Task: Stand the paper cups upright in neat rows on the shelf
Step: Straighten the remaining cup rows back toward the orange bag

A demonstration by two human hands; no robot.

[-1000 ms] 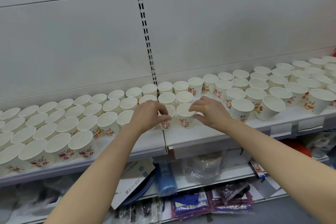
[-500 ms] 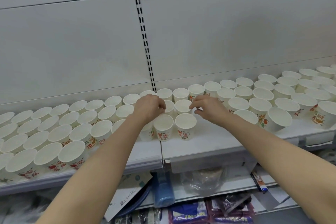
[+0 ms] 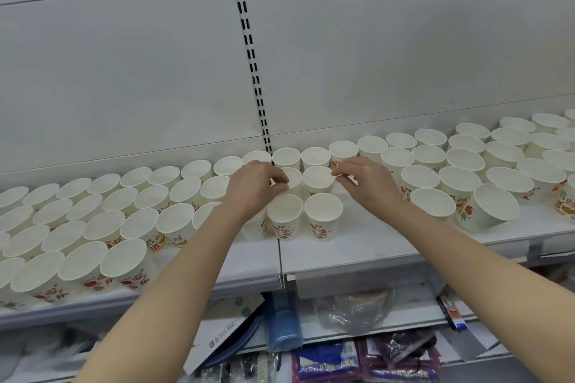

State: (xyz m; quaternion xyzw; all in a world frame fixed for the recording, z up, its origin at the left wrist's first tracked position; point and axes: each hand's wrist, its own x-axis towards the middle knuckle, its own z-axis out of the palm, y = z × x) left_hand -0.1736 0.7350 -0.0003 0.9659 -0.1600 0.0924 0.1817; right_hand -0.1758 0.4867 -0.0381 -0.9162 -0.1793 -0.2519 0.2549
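White paper cups with red and green print stand upright in rows across the white shelf (image 3: 373, 244). My left hand (image 3: 253, 188) pinches the left rim of a second-row cup (image 3: 292, 177) near the shelf joint. With curled fingers, my right hand (image 3: 365, 183) pinches the right rim of the neighbouring second-row cup (image 3: 317, 179). Right in front of them stand two front-row cups (image 3: 284, 218) (image 3: 323, 218), free of both hands. A larger cup (image 3: 494, 208) at the right front leans to one side.
The grey back panel with a slotted upright (image 3: 252, 65) closes the shelf behind the cups. Bare shelf surface lies in front of the middle cups. Packets, a blue roll (image 3: 284, 323) and a plastic bag (image 3: 351, 308) fill the lower shelf.
Both hands have left the two front-row cups and moved back to the rims of the two second-row cups behind them. The view has tilted down a little.
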